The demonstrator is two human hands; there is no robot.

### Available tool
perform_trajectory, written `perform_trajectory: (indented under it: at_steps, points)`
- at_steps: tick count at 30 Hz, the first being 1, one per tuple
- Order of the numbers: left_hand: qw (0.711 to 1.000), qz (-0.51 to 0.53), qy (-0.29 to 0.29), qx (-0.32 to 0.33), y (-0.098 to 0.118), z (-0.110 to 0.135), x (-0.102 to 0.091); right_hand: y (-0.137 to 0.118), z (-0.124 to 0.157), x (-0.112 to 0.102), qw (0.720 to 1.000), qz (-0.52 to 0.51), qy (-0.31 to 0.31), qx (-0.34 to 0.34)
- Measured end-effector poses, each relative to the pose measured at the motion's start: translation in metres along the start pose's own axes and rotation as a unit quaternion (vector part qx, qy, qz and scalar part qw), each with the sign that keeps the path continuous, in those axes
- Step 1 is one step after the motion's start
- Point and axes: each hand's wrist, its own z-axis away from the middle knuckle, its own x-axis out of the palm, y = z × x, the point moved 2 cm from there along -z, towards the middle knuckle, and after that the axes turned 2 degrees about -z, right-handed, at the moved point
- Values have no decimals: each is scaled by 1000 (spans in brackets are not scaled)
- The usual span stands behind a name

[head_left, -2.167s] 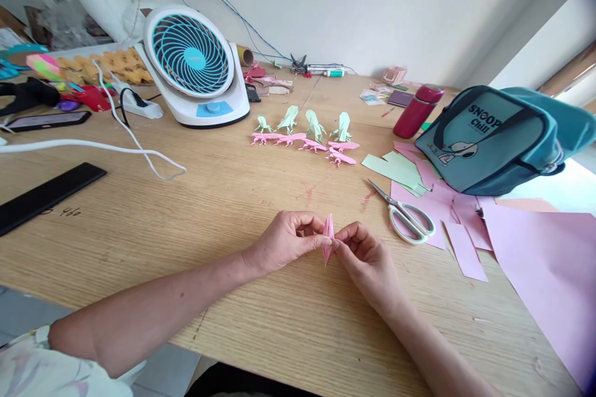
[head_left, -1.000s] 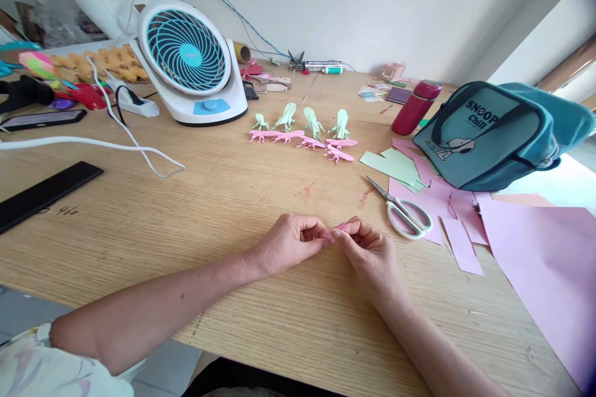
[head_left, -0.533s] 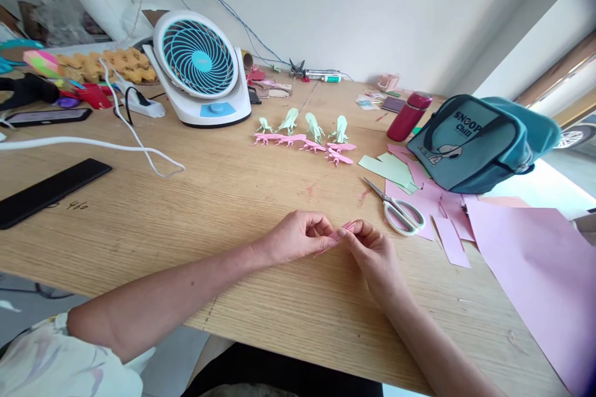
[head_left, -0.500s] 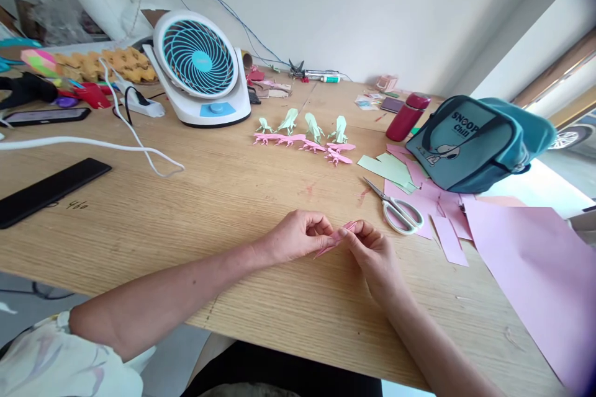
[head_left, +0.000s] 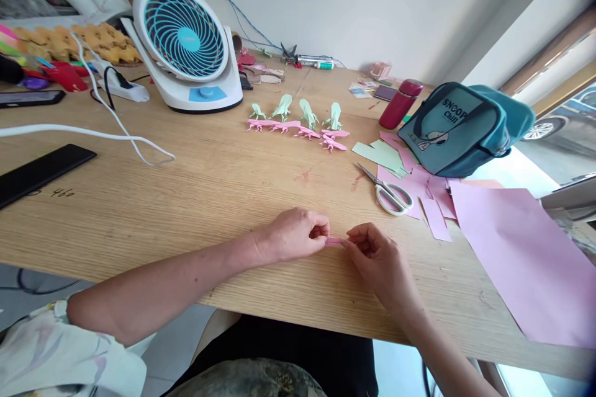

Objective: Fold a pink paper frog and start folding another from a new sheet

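Between my hands is a narrow piece of folded pink paper (head_left: 333, 240), held just above the wooden table (head_left: 209, 198) near its front edge. My left hand (head_left: 298, 234) pinches its left end between thumb and curled fingers, which hide that part. At the other end my right hand (head_left: 378, 257) has its thumb and fingertip closed on the tip. Farther back stand pink folded paper insects (head_left: 307, 132), and behind them several pale green ones (head_left: 308, 113). White-handled scissors (head_left: 393, 197) lie to the right of them.
Pink paper strips (head_left: 436, 218), green strips (head_left: 379, 154) and a large pink sheet (head_left: 516, 254) cover the right side. Behind them are a teal bag (head_left: 459, 130) and a red flask (head_left: 401, 104). A fan (head_left: 186, 43), white cable (head_left: 93, 131) and black bar (head_left: 44, 172) are left.
The pink paper has turned from slanted to nearly level, and less of it shows. My right fingers have shifted to its right tip. The whole view has tilted and moved slightly.
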Motion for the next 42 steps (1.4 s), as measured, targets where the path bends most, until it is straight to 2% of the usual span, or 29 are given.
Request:
perform_trajectory:
  at_steps: [3, 7, 13, 19, 23, 26, 29, 32, 42]
  points:
    - [997, -74, 12, 1, 2, -1, 5, -3, -2, -2, 997, 71, -10, -6]
    - [995, -93, 27, -6, 1, -3, 8, -6, -9, -4, 993, 117, -32, -16]
    - [986, -96, 37, 129, 2, 1, 14, -4, -14, -6, 993, 114, -32, -10]
    - [942, -215, 49, 253, -1, 18, 12, 0, -13, -8, 997, 73, 2, 11]
    - [920, -253, 17, 299, -3, 26, 7, 6, -12, -8, 999, 42, 6, 24]
    - [911, -263, 17, 318, -5, 27, 5, 7, -10, -8, 1000, 11, -3, 26]
    - [904, -272, 26, 328, -7, 28, 7, 3, -11, -9, 999, 12, -39, 15]
    - [896, -289, 32, 335, -8, 29, 8, -4, -17, -10, 993, 67, -101, 4]
    - [885, -315, 21, 341, -12, 30, 7, -12, -55, -13, 948, 186, -257, 13]
